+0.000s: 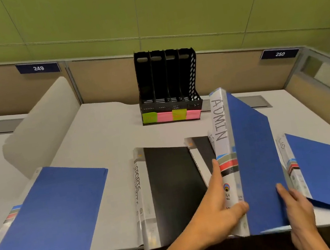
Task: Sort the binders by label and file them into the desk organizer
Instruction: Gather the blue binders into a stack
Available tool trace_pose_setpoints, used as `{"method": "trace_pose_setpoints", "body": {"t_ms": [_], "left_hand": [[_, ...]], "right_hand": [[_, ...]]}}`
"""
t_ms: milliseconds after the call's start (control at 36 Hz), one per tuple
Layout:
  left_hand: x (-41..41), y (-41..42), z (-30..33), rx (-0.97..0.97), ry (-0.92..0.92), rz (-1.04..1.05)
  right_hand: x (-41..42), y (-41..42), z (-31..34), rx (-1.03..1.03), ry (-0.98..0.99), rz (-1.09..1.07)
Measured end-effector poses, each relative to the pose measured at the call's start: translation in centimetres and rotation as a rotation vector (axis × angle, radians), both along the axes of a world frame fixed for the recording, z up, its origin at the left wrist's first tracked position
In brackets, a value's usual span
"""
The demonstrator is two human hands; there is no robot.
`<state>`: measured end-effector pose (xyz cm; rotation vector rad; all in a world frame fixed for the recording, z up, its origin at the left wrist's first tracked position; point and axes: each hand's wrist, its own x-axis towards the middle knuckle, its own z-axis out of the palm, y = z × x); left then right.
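Your ADMIN binder (253, 154) covers most of the black binder (203, 147) just beyond your left hand (219, 213), and that binder's spine text can't be read. Blue binder (322, 169) right of your right hand (298, 207): label mostly hidden, corner cut by frame edge. Sticky notes (171, 115) well ahead of both hands: writing too small. Far-left blue binder (50, 212): spine blurred.

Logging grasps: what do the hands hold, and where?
The ADMIN binder: left hand grips its lower spine; right hand presses the blue cover's lower part.
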<state>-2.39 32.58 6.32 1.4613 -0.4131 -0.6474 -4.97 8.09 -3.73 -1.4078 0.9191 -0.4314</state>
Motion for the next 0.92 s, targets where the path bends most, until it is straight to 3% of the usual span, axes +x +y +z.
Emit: {"method": "trace_pose_setpoints", "body": {"t_ms": [167, 389, 778, 917], "left_hand": [[1.6, -7.3, -0.1, -0.023, 0.017, 0.070], [4.4, -13.4, -2.5, 0.110, 0.065, 0.157], [11.4, -14.5, -7.7, 0.308, 0.190, 0.147], [12.8, -15.2, -10.0, 0.282, 0.213, 0.088]], "right_hand": [[1.1, -7.3, 1.1, -0.115, -0.001, 0.049], [2.9, -14.9, 1.4, -0.237, 0.083, 0.122], [8.4, -16.9, -3.6, -0.262, 0.331, 0.258], [10.0, -17.8, -4.8, -0.358, 0.466, 0.314]]}}
